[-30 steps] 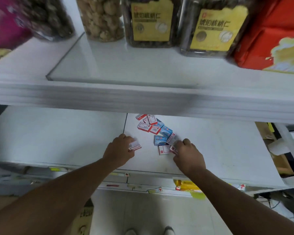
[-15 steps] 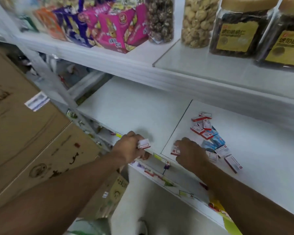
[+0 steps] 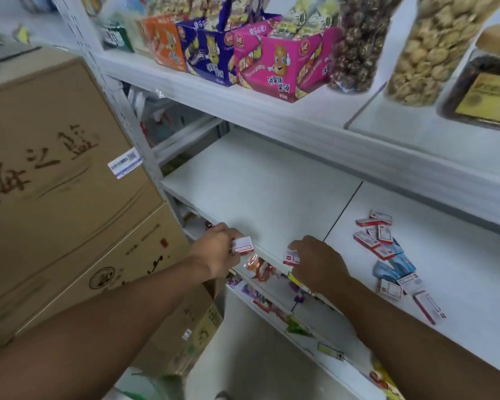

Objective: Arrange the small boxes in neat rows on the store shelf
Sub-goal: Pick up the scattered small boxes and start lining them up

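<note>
My left hand grips a small white box with a red frame at the front edge of the white middle shelf. My right hand holds another red-and-white small box just right of it, also over the shelf's front edge. A loose heap of small red-white and blue boxes lies on the right shelf panel, to the right of my right hand. One long red-and-white box lies apart near the front edge.
Stacked brown cartons stand to the left of the shelf post. The upper shelf carries pink, purple and orange snack boxes and clear jars of nuts. Price tags and packets show along the lower shelf front.
Both hands have moved left from the heap, each carrying a small box, and now sit over the left panel's front edge. The view has swung left, showing the cartons.
</note>
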`<action>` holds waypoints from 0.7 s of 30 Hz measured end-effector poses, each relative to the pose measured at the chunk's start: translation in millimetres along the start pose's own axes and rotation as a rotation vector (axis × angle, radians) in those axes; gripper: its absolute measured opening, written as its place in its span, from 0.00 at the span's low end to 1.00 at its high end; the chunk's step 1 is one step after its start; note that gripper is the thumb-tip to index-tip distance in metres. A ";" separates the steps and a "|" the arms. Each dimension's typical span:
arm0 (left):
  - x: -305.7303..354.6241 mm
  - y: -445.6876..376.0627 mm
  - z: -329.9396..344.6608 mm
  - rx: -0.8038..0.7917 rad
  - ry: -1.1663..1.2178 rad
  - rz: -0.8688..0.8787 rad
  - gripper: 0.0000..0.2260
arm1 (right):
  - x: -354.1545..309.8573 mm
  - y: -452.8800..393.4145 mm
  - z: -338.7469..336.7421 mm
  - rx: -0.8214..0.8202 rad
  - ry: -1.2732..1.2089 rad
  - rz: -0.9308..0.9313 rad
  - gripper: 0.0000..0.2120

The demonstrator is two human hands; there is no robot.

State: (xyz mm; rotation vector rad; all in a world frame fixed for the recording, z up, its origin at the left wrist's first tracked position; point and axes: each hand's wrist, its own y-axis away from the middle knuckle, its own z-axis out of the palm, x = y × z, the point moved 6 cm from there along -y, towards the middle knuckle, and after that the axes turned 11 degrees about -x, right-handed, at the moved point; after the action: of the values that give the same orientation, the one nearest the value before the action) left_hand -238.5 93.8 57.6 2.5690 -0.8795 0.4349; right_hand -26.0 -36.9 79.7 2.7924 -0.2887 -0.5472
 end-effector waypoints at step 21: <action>5.4 -87.7 40.7 -0.114 -0.220 0.323 0.23 | 14.3 -9.5 35.4 0.008 -0.073 0.361 0.20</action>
State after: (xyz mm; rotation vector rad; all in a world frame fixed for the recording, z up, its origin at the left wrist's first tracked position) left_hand -172.1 136.3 1.4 2.4061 -1.3658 0.1840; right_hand -25.6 -39.7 40.5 2.6388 -0.7917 -0.5577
